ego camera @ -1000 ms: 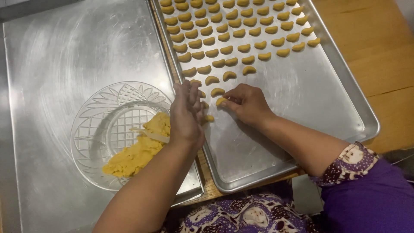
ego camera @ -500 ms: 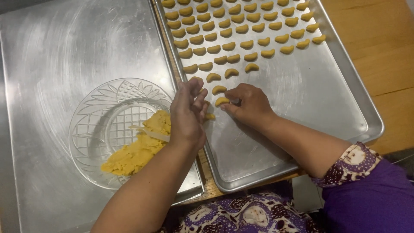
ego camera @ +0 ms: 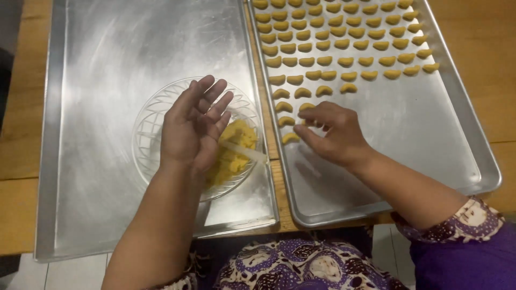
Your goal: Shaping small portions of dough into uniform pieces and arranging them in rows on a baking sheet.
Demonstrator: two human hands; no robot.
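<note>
My left hand [ego camera: 193, 126] hovers open over a clear glass plate [ego camera: 156, 121] that holds a lump of yellow dough [ego camera: 236, 147] and a pale flat utensil [ego camera: 244, 152]. The plate sits on the left metal tray [ego camera: 107, 64]. My right hand [ego camera: 333, 131] rests low on the right metal tray [ego camera: 424, 123], fingers curled, just right of a small crescent of dough [ego camera: 291, 138]. Whether it pinches anything is hidden. Rows of several crescent dough pieces [ego camera: 344, 37] fill the far part of that tray.
Both trays lie side by side on a wooden table [ego camera: 484, 32]. The near half of the right tray is bare metal. My patterned clothing [ego camera: 301, 263] and purple sleeve [ego camera: 467, 252] show at the bottom edge.
My left hand has drawn back from the right tray to above the glass plate, fingers spread. My right hand stays by the newest crescent. The view has shifted slightly.
</note>
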